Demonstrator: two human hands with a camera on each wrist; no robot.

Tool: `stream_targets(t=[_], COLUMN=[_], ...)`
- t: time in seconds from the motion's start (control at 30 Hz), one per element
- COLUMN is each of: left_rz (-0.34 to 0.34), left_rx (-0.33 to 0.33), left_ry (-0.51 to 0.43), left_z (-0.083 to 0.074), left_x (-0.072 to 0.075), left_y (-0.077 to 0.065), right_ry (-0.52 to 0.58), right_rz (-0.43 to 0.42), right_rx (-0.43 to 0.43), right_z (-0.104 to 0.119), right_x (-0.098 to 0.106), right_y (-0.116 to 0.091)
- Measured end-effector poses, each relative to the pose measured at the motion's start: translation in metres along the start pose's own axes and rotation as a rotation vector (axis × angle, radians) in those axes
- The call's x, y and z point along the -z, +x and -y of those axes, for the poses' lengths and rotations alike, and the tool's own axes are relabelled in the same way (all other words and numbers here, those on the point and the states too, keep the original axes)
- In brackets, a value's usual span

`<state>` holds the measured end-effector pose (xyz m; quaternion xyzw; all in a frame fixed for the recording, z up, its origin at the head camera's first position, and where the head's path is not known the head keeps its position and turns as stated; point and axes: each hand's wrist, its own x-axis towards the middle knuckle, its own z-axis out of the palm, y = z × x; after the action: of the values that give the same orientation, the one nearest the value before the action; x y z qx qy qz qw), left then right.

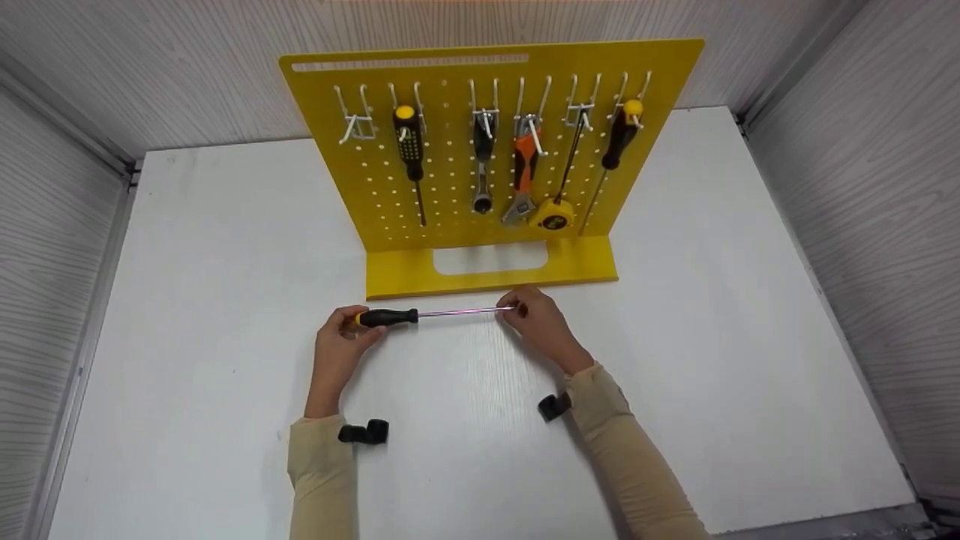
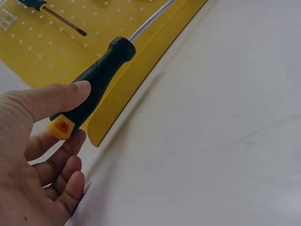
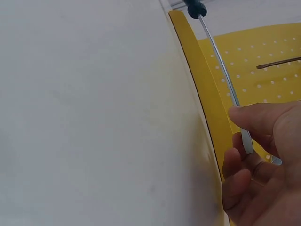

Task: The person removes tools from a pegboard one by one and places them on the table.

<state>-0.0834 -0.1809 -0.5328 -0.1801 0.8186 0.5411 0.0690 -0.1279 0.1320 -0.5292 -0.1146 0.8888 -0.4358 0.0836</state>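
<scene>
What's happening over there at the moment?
A person is holding a black-handled, yellow-ended screwdriver sideways above the white tabletop. The left hand pinches the handle and the right hand pinches the metal shaft near its flat tip. On the yellow perforated board just beyond hang two similar screwdrivers, an orange-and-black wrench, a black-and-silver ratchet and a yellow tape measure.

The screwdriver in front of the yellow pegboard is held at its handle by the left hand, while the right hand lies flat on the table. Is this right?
No: the right hand is not flat on the table; it pinches the screwdriver near its metal tip, as the right wrist view shows. The left hand does hold the handle.
</scene>
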Motion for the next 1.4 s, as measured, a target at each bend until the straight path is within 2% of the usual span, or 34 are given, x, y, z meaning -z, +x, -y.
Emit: stream_targets(t=[0.13, 0.5, 0.87, 1.07, 1.27, 1.4], left_rz=[-0.007, 0.018, -0.009, -0.027, -0.027, -0.022], left_rx=[0.004, 0.068, 0.040, 0.008, -0.003, -0.007], left_ry=[0.005, 0.093, 0.065, 0.098, 0.134, 0.132], left_z=[0.000, -0.004, -0.002, 0.001, 0.000, 0.000], left_x=[-0.001, 0.002, 0.000, -0.001, 0.001, 0.002], left_y=[0.001, 0.005, 0.009, 0.011, 0.012, 0.012], right_ry=[-0.032, -0.090, -0.128, -0.180, -0.244, -0.244], right_rz=[0.012, -0.020, -0.045, -0.037, -0.040, -0.044], right_rx=[-0.022, 0.017, 0.034, 0.004, 0.023, 0.022], right_z=[0.001, 0.005, 0.006, 0.006, 0.007, 0.008], right_x=[-0.002, -0.007, -0.008, -0.010, -0.012, -0.012], right_y=[0.000, 0.004, 0.007, 0.009, 0.009, 0.008])
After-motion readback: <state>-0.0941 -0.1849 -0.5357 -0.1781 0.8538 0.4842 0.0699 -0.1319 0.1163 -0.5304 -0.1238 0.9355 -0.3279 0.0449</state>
